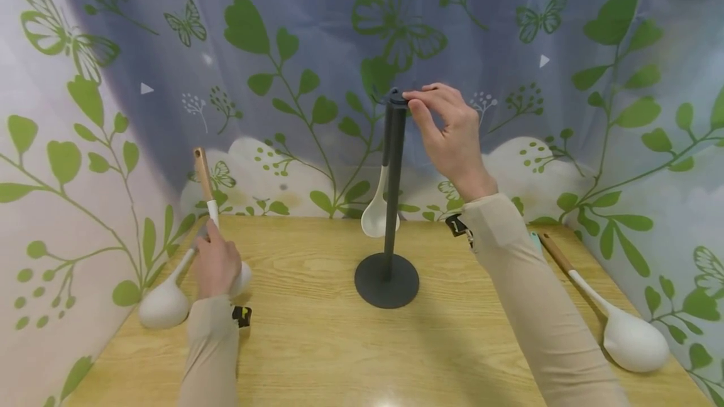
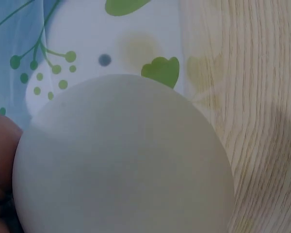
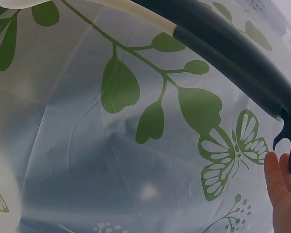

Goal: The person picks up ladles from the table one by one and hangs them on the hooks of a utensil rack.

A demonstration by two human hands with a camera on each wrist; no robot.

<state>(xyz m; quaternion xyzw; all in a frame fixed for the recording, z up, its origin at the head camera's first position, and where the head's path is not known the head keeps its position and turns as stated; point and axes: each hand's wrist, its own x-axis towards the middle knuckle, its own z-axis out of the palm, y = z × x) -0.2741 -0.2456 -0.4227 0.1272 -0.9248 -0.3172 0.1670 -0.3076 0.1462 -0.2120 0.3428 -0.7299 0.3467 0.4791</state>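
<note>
My left hand grips a white ladle at its neck, its wooden handle pointing up. The round white bowl fills much of the left wrist view. At the centre stands a dark utensil stand with a round base and a hooked top. A white spoon with a dark handle hangs from it. My right hand pinches the edge of the stand's top with thumb and fingers. In the right wrist view, fingertips meet a dark hook.
A second white ladle lies at the table's left edge, beside my left hand. Another white ladle with a wooden handle lies at the right edge, near a teal handle end partly behind my sleeve. A patterned curtain surrounds the wooden table.
</note>
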